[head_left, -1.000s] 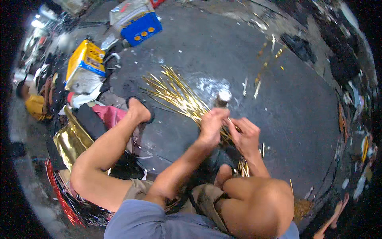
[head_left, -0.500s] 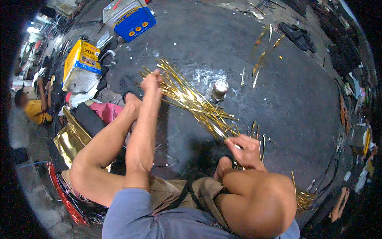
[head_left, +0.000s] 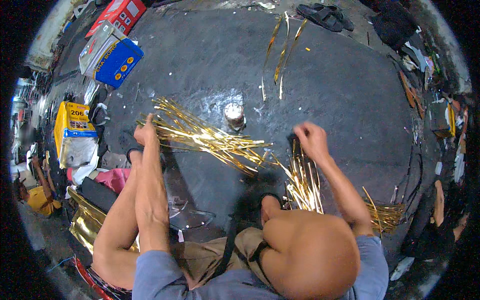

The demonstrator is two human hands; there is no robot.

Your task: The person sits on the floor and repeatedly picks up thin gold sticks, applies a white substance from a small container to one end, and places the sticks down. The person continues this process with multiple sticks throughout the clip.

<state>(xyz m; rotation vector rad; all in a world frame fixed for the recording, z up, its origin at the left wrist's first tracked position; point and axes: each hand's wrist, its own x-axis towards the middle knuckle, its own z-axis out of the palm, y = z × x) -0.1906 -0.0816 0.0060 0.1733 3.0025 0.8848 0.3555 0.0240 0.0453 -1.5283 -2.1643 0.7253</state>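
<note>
A loose, crossed bundle of shiny gold strips stretches over the dark floor in front of me. At its left end my left hand is closed, a strip end poking out beside its thumb. A second fan of gold strips lies by my right foot. Just above its far end is my right hand, fingers pinched together and slightly blurred; what sits between the fingertips is too small to make out. Beyond the crossed bundle stands a small tin crusted with white.
Farther off lie a few separate gold strips and black sandals. On the left stand a blue-and-silver tin, a yellow tin and gold sheeting. More gold strips lie right of my knee. Another person sits far left.
My right hand has left the crossed bundle's near end and moved up and right, above the second fan of strips. My left hand stays at the other end. The view has shifted.
</note>
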